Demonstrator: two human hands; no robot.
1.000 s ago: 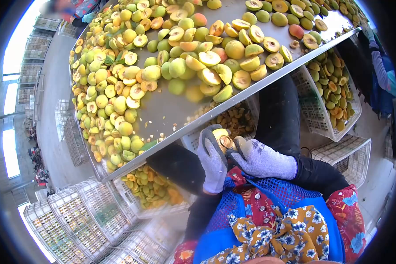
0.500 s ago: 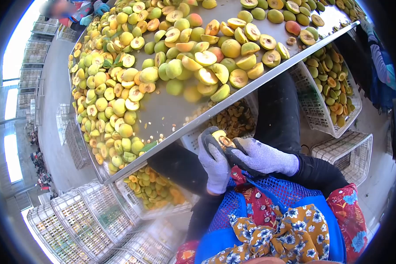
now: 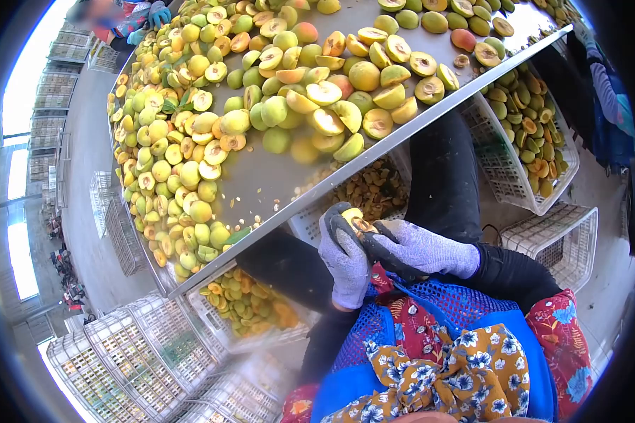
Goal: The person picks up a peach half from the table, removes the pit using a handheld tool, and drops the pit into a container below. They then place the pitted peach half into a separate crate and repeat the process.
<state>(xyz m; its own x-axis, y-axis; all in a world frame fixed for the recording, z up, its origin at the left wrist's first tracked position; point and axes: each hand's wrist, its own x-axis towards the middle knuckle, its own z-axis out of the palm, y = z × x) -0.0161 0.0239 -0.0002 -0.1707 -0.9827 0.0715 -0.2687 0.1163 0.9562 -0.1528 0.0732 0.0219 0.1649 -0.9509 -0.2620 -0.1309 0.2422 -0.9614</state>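
Note:
In front of my lap, my left hand [image 3: 346,257], in a lilac glove with dark coated fingers, is closed around an apricot half [image 3: 355,218]. Its cut face shows yellow flesh and a brown hollow or stone. My right hand [image 3: 423,250], gloved alike, is closed with its thumb and fingertips pressed against the same half. Whether a small tool sits in those right fingers is hidden. Just beyond both hands, under the table edge, a crate [image 3: 307,227] holds cut pieces [image 3: 374,189].
A metal table [image 3: 261,176] bears many whole and halved apricots [image 3: 190,173], with a raised rim [image 3: 374,156] before me. Crates of fruit [image 3: 533,141] [image 3: 243,303] flank my legs. Other crates [image 3: 554,243] [image 3: 134,345] stand around. Co-workers [image 3: 123,17] [image 3: 614,106] are at both far sides.
The view has shifted slightly, so the table and fruit sit a little more to the left and higher. Both hands stay on the apricot half with hardly any movement.

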